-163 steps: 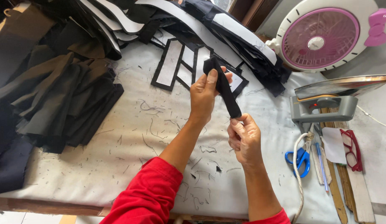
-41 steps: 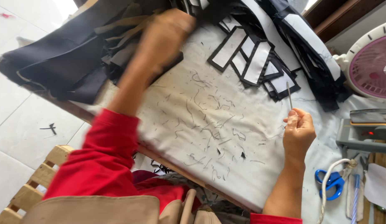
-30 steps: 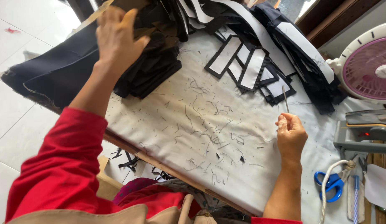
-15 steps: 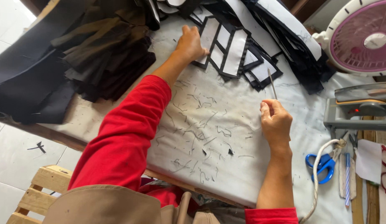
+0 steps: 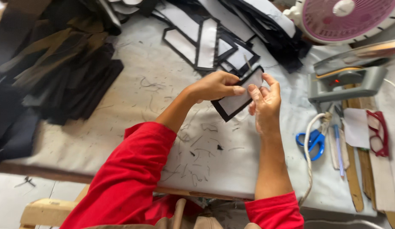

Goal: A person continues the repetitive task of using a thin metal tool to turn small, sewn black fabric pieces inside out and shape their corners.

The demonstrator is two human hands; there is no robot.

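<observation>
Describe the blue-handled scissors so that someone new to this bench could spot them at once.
Start at the grey steam iron on the right side of the white padded table. Just below it, beside the iron's white cord, lie the blue-handled scissors. They are the only bright blue loops there; the neighbouring wooden sticks are brown and the glasses red.

Soft even daylight, faint shadows, slight blur.
</observation>
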